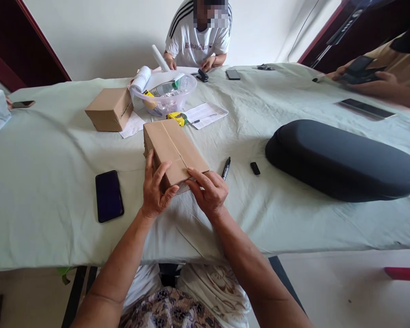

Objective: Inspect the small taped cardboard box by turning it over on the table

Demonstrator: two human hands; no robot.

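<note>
Cardboard box (177, 148) was plain brown, oblong, set slightly askew near the middle of the bench (54, 177). Top flaps met along a straight lengthwise seam, faces matte, no bulge showing; far-left edge looked ragged. Near end sat partly in shadow, partly behind the fingers.

Left hand (155, 190): grip closed on the box's left side and near corner, fingers spread, one fingertip on the top face, thumb across the near end. Right hand (212, 189): grip pinched on the near edge by the seam, forefinger on top, thumb below.

Close in: black marker (226, 168) just beside the right hand, small black oblong piece (255, 168) past it. Dark-screened smartphone (110, 196) lay face up left of the left hand. Tape measure (176, 119), yellow and green, stood just beyond the box, next to a printed sheet (208, 115).

Further out: second cardboard box (104, 108) beside a translucent plastic basin (166, 108) holding a bottle and more. Long black padded seat (341, 159) filled the right side. Co-worker in a white T-shirt (198, 41) sat across.
</note>
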